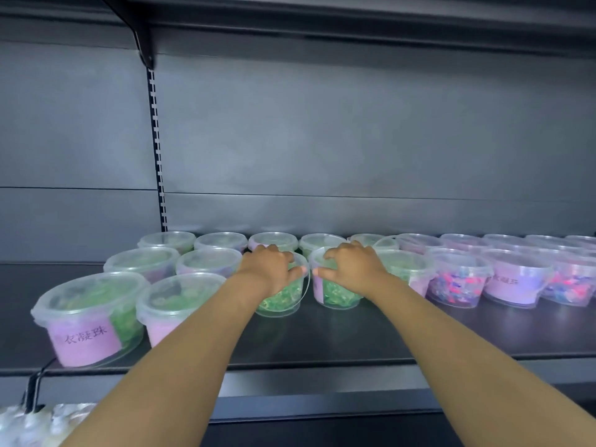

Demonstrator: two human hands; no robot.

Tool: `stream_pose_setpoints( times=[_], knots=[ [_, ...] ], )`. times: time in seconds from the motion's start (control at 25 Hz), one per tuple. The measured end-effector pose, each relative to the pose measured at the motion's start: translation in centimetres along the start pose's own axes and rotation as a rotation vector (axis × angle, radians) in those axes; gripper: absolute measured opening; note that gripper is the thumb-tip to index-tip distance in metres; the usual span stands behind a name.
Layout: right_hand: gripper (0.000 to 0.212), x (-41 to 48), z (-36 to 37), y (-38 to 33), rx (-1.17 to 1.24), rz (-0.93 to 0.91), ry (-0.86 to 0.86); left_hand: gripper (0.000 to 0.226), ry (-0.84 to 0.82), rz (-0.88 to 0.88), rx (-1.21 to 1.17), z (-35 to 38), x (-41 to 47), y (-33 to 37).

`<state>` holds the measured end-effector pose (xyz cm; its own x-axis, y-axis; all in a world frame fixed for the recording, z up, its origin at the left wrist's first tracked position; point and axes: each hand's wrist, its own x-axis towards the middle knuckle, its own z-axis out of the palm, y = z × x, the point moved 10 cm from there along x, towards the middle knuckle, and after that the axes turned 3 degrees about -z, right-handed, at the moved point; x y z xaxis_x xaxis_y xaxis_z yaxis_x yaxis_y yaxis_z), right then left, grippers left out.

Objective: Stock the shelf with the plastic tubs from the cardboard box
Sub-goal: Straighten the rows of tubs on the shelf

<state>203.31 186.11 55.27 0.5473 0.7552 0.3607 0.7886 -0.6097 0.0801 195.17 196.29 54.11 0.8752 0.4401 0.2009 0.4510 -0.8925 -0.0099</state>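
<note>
A shop aisle, seen close up. A dark metal display shelf runs the full width, backed by grey panels. A slotted upright strip with a bracket carries another shelf above, as on store racking. Identical clear plastic tubs stand in neat rows, green contents on the left, pink and blue on the right, many showing a purple printed label.

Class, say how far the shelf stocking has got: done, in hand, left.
Done: lidded green tubs stand in rows at left, pink-and-blue tubs at right. In hand: the left hand grips one green tub, the right hand its neighbour. Left: the shelf front before them is bare; the cardboard box is out of view.
</note>
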Motion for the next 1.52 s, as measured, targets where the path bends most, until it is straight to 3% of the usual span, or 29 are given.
stream_pose_setpoints(
  times=[0.16, 0.32, 0.48, 0.6, 0.72, 0.84, 1.0, 1.16, 1.32, 1.44, 1.52],
  knots=[
    [0.046, 0.5, 0.3, 0.8, 0.161, -0.024, -0.003, 0.054, -0.028, 0.056, -0.032, 0.1, 0.6, -0.3],
    [0.040, 0.0, 0.5, 1.7, 0.343, -0.068, -0.136, 0.048, -0.174, 0.133, -0.261, 0.2, -0.2, -1.0],
    [0.037, -0.6, -0.1, 1.9, 0.407, -0.085, -0.267, 0.043, -0.327, 0.080, -0.326, -0.4, -0.7, -2.0],
    [0.040, -0.1, -0.5, 1.3, 0.374, -0.049, -0.200, 0.049, -0.228, 0.012, -0.321, -0.3, -0.3, -1.3],
    [0.060, 0.0, 0.0, 0.0, 0.097, -0.029, -0.078, 0.062, -0.034, -0.070, -0.068, 0.2, -0.1, -0.2],
    [0.053, -0.2, 0.0, -0.2, 0.102, -0.053, -0.042, 0.056, 0.005, -0.041, -0.017, -0.1, 0.0, 0.2],
    [0.044, -1.0, 0.1, 1.2, 0.350, -0.093, -0.157, 0.051, -0.192, 0.074, -0.195, 0.0, -0.8, -0.4],
    [0.039, -2.1, 0.0, 2.4, 0.518, -0.049, -0.299, 0.046, -0.310, 0.094, -0.172, -1.0, -1.5, -1.8],
    [0.040, -1.7, -0.9, 1.5, 0.506, -0.045, -0.108, 0.047, -0.130, 0.013, -0.295, -1.0, -0.6, -1.3],
    [0.045, -1.4, -0.5, 0.6, 0.315, -0.045, -0.009, 0.051, 0.041, -0.048, -0.106, -0.1, -0.3, -0.1],
    [0.043, -1.2, -0.3, 0.9, 0.365, -0.046, -0.015, 0.047, 0.075, -0.067, -0.083, -0.2, -0.2, -0.2]
  ],
)
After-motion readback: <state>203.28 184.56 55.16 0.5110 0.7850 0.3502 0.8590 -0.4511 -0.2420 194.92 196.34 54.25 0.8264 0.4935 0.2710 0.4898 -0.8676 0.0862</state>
